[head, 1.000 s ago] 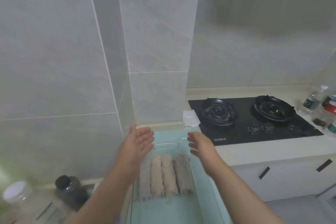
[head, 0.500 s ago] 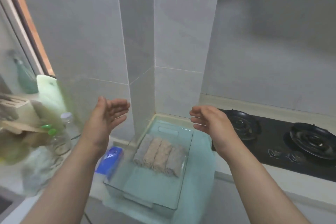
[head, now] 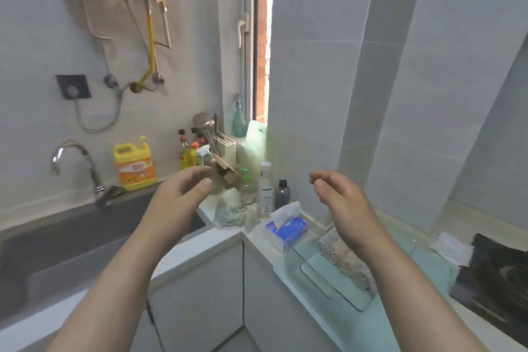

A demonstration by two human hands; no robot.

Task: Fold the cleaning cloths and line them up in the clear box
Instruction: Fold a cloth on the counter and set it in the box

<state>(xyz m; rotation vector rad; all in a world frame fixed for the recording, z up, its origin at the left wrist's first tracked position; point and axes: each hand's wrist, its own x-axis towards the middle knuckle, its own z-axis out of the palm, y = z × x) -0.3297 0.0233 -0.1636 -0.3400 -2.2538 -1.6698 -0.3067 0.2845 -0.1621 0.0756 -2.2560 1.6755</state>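
Held nothing in left hand (head: 177, 197) or right hand (head: 340, 200), fingers loosely curled | spotted folded cleaning cloths (head: 340, 254) rowed in clear box (head: 314, 280), near right, under right forearm | risked forearm clipping box wall, spilling row.

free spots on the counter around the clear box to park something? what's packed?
Free: teal mat between clear box and stove; box floor nearer than the cloths; counter strip between sink and tissue pack. Crowded: window corner behind the tissue pack, bottles and rag.
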